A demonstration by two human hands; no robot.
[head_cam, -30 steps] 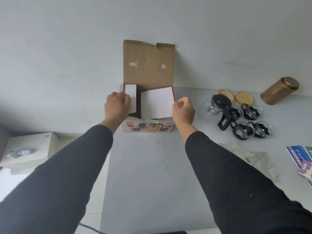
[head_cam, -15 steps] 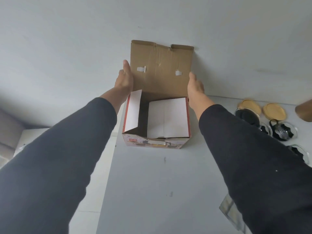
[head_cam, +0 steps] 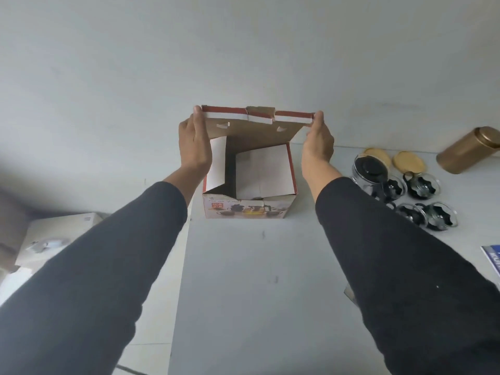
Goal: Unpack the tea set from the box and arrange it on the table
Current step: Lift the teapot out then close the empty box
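Note:
The printed cardboard tea set box (head_cam: pixel 244 209) stands open on the grey table (head_cam: pixel 257 280) against the wall. Its large brown top lid (head_cam: pixel 254 128) is tilted forward over the opening, its red and white tuck edge facing me. My left hand (head_cam: pixel 193 147) grips the lid's left corner, and my right hand (head_cam: pixel 318 144) grips its right corner. White side flaps show inside the box. To the right stand a glass teapot (head_cam: pixel 369 169) with a black lid and several glass cups (head_cam: pixel 420 185) with black holders.
Two round wooden coasters (head_cam: pixel 408 162) lie behind the cups. A gold tin canister (head_cam: pixel 469 150) lies tilted at the far right. A blue booklet (head_cam: pixel 491 259) sits at the right edge. A white box (head_cam: pixel 54 236) rests below the table on the left.
My hands moved from the side flaps up to the lid's corners. The lid, upright against the wall before, now tips forward over the opening.

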